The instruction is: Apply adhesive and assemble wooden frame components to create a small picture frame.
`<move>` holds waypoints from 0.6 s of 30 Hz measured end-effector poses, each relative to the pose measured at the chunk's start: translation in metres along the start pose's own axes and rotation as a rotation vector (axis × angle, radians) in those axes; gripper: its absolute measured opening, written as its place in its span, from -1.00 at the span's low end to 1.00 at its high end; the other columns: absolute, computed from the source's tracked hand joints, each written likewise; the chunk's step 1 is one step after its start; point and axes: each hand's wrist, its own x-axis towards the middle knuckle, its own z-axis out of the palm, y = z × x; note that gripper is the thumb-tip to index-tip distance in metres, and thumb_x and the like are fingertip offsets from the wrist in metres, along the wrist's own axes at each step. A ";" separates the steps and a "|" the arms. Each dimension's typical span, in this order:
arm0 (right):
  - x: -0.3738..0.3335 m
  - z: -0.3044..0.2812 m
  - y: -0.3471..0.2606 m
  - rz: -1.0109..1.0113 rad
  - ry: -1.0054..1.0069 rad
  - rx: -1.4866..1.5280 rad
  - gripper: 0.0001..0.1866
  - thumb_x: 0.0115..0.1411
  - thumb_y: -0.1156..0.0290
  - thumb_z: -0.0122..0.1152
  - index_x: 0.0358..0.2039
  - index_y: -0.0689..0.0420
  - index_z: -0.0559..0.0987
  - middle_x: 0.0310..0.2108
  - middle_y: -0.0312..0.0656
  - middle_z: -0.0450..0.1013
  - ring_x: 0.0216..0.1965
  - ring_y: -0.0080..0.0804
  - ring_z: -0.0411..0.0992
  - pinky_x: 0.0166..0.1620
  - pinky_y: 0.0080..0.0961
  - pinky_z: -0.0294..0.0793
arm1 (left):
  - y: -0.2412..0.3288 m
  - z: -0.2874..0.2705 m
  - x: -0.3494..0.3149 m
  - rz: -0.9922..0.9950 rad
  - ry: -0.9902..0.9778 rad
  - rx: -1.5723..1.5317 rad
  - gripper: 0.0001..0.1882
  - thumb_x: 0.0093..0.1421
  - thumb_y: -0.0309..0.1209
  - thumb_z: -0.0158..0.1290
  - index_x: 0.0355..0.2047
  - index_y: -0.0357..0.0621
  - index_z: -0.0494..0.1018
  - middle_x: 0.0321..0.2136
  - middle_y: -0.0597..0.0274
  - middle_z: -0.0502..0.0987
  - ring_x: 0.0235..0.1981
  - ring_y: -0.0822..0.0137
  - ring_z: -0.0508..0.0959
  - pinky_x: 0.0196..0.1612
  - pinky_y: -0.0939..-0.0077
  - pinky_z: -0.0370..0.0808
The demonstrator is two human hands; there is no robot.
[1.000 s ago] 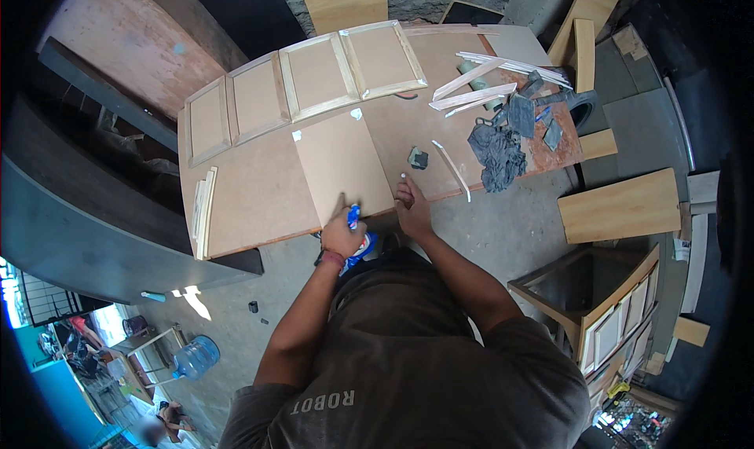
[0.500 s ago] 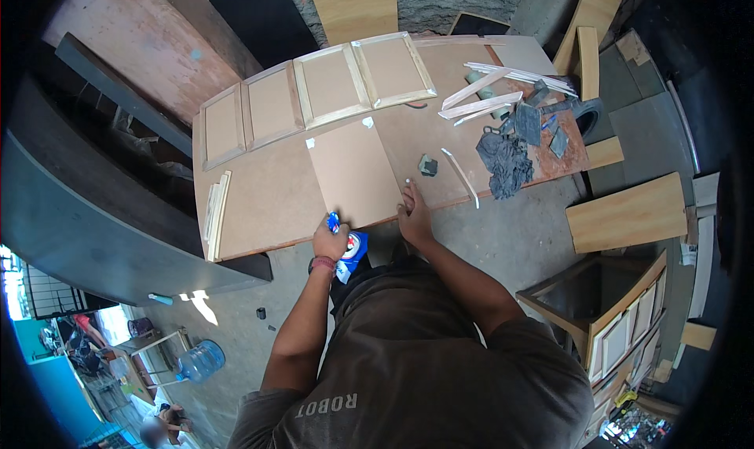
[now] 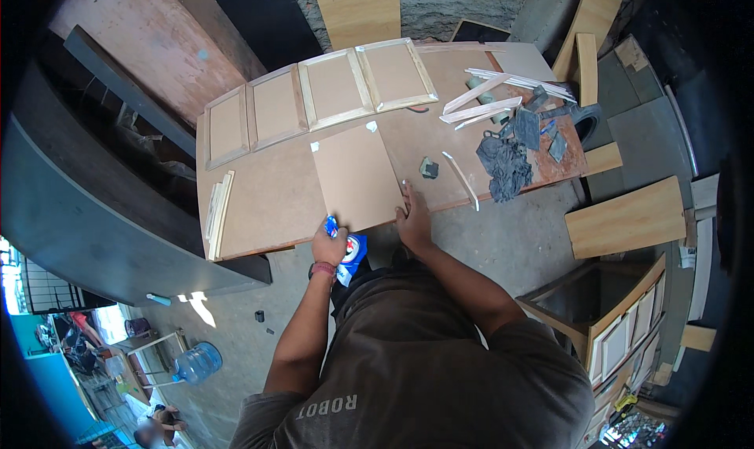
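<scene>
A flat brown board (image 3: 357, 174) lies at the table's near edge, with a white patch (image 3: 315, 146) at its far left corner and another white patch (image 3: 371, 126) at its far right corner. My left hand (image 3: 330, 246) is closed around a blue-and-white plastic pouch (image 3: 353, 251) beside the board's near left corner; one end sticks up from the fist and the printed part hangs below. My right hand (image 3: 414, 219) rests at the board's near right corner, fingers extended and apart, with a small white dab at a fingertip.
A framed panel (image 3: 302, 99) spans the far side of the table (image 3: 267, 205). Wood strips (image 3: 218, 213) lie at left, a dark block (image 3: 428, 168) and thin strip (image 3: 460, 180) at right. Beyond are a dark crumpled cloth (image 3: 504, 166) and more strips. A cabinet frame (image 3: 589, 331) stands at right.
The view has shifted slightly. My right hand's fingers have moved a little against the board's corner; my left hand still grips the pouch in nearly the same place.
</scene>
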 end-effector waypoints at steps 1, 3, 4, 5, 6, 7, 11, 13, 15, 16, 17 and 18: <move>0.001 -0.001 -0.008 0.095 -0.016 0.039 -0.20 0.10 0.71 0.14 0.39 0.14 0.20 0.12 0.10 0.33 0.03 -0.08 0.45 0.08 -0.29 0.49 | -0.001 -0.001 0.000 0.001 0.003 0.000 -0.42 0.08 -0.23 0.14 0.09 -0.28 0.50 -0.13 -0.19 0.63 -0.09 -0.06 0.64 0.04 0.20 0.52; 0.002 0.001 -0.009 0.188 -0.034 0.080 -0.17 0.08 0.73 0.14 0.40 0.12 0.19 0.09 0.07 0.32 -0.01 -0.13 0.46 0.05 -0.32 0.51 | -0.005 -0.003 0.001 -0.023 0.013 -0.005 -0.42 0.08 -0.23 0.15 0.10 -0.27 0.50 -0.12 -0.21 0.62 -0.06 -0.05 0.63 0.06 0.21 0.51; 0.002 0.004 -0.004 0.282 -0.012 0.174 -0.12 0.04 0.74 0.20 0.41 0.10 0.18 0.05 0.00 0.31 -0.05 -0.23 0.45 0.02 -0.39 0.52 | -0.004 -0.004 0.002 -0.020 0.012 -0.005 -0.42 0.08 -0.23 0.15 0.10 -0.27 0.50 -0.12 -0.21 0.62 -0.06 -0.05 0.63 0.06 0.21 0.51; 0.002 0.007 0.001 0.375 0.009 0.268 -0.07 0.01 0.74 0.25 0.42 0.09 0.16 0.01 -0.07 0.29 -0.09 -0.33 0.45 -0.01 -0.46 0.53 | -0.003 -0.005 0.002 -0.028 0.006 0.015 -0.42 0.08 -0.23 0.15 0.10 -0.28 0.50 -0.13 -0.22 0.62 -0.05 -0.06 0.63 0.07 0.21 0.51; 0.001 0.007 0.006 0.374 0.012 0.269 -0.07 0.01 0.74 0.25 0.42 0.09 0.16 0.01 -0.07 0.29 -0.09 -0.33 0.45 -0.01 -0.46 0.53 | -0.002 -0.006 0.001 -0.037 0.001 0.035 -0.42 0.08 -0.23 0.15 0.10 -0.28 0.49 -0.13 -0.23 0.62 -0.04 -0.07 0.62 0.07 0.21 0.51; 0.001 0.007 0.009 0.371 0.001 0.241 -0.05 0.00 0.74 0.25 0.43 0.08 0.15 0.00 -0.09 0.28 -0.09 -0.36 0.45 -0.02 -0.48 0.53 | -0.002 -0.007 0.001 -0.035 0.003 0.036 -0.42 0.08 -0.23 0.15 0.10 -0.28 0.49 -0.13 -0.23 0.62 -0.04 -0.07 0.62 0.07 0.21 0.51; 0.001 0.009 0.014 0.346 -0.011 0.182 -0.02 -0.02 0.75 0.26 0.44 0.06 0.13 0.00 -0.09 0.28 -0.12 -0.39 0.46 -0.06 -0.51 0.54 | -0.005 -0.006 0.000 0.000 0.031 0.022 -0.42 0.08 -0.24 0.16 0.09 -0.30 0.50 -0.11 -0.23 0.61 -0.04 -0.07 0.62 0.08 0.22 0.51; 0.002 0.009 0.013 0.357 -0.015 0.204 -0.01 -0.02 0.75 0.26 0.44 0.04 0.13 0.02 -0.09 0.28 -0.12 -0.40 0.46 -0.06 -0.51 0.54 | -0.009 -0.006 0.001 0.010 0.037 0.004 -0.42 0.08 -0.24 0.16 0.08 -0.31 0.50 -0.11 -0.23 0.61 -0.04 -0.07 0.62 0.08 0.22 0.51; 0.003 0.008 0.012 0.368 -0.020 0.225 0.00 -0.02 0.75 0.27 0.44 0.03 0.12 0.03 -0.08 0.28 -0.11 -0.40 0.45 -0.06 -0.51 0.54 | -0.014 -0.007 0.003 -0.002 0.012 -0.017 -0.43 0.08 -0.26 0.17 0.07 -0.33 0.49 -0.08 -0.21 0.61 -0.03 -0.03 0.62 0.07 0.23 0.51; 0.003 0.008 0.011 0.430 -0.025 0.295 0.02 -0.01 0.75 0.28 0.45 0.02 0.09 0.05 -0.08 0.27 -0.09 -0.39 0.45 -0.05 -0.50 0.54 | -0.015 -0.006 0.003 0.000 0.012 -0.016 -0.43 0.08 -0.26 0.17 0.07 -0.33 0.49 -0.08 -0.21 0.61 -0.03 -0.03 0.62 0.07 0.23 0.51; 0.003 0.007 0.011 0.491 -0.031 0.365 0.03 -0.01 0.75 0.29 0.46 0.00 0.07 0.08 -0.07 0.27 -0.07 -0.38 0.44 -0.04 -0.49 0.54 | -0.017 -0.006 0.002 0.029 0.050 -0.060 -0.44 0.08 -0.28 0.18 0.06 -0.34 0.49 -0.09 -0.18 0.61 -0.05 0.00 0.63 0.06 0.24 0.51; 0.003 0.006 0.010 0.490 -0.030 0.365 0.03 -0.01 0.75 0.29 0.46 0.00 0.07 0.08 -0.07 0.27 -0.07 -0.38 0.44 -0.04 -0.49 0.54 | -0.019 -0.005 0.002 0.058 0.089 -0.105 -0.45 0.08 -0.30 0.18 0.05 -0.36 0.48 -0.10 -0.16 0.61 -0.07 0.03 0.63 0.05 0.25 0.51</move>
